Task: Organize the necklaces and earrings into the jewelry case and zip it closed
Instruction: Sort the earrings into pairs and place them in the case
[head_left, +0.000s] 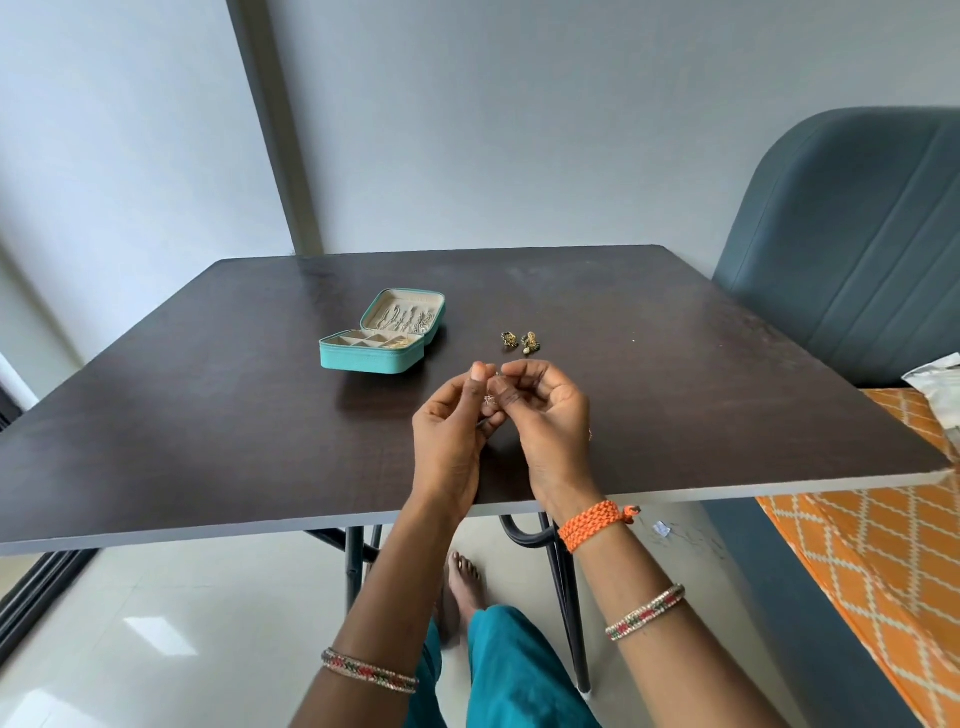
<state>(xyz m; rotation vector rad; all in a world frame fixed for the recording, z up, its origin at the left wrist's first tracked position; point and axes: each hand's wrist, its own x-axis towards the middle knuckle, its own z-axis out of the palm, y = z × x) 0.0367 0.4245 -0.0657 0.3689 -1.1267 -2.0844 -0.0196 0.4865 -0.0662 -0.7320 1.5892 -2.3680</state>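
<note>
Jewelry case (382, 338) sits open, left of centre in the frame, on the dark surface (208, 395), one teal zip case with its lid tipped back. Chains hang in the lid; the base is split into small compartments, and something gold lies in the right-hand one, too small to name. Just right of the case, apart from it, two gold earrings (519, 343) lie side by side on the surface, one with a pale bead hanging from it.

Down at centre frame, both hands are up over the near part of the surface. The left hand (452, 441) and the right hand (545, 421) meet fingertip to fingertip, each pinching one small silvery piece (491, 397) between them; what kind of jewellery it is I cannot tell, it is tiny and half hidden by the fingers.

On the arms: one orange braided band (595, 525) at the right wrist and two beaded bangles, one on the right forearm (644, 618), one on the left (369, 670).

Around: a grey-blue chair (852, 249) at upper right behind the surface, an orange patterned bed cover (872, 551) at lower right, black legs under the surface, a bare foot (462, 582) on the pale floor, teal trousers at bottom centre.
</note>
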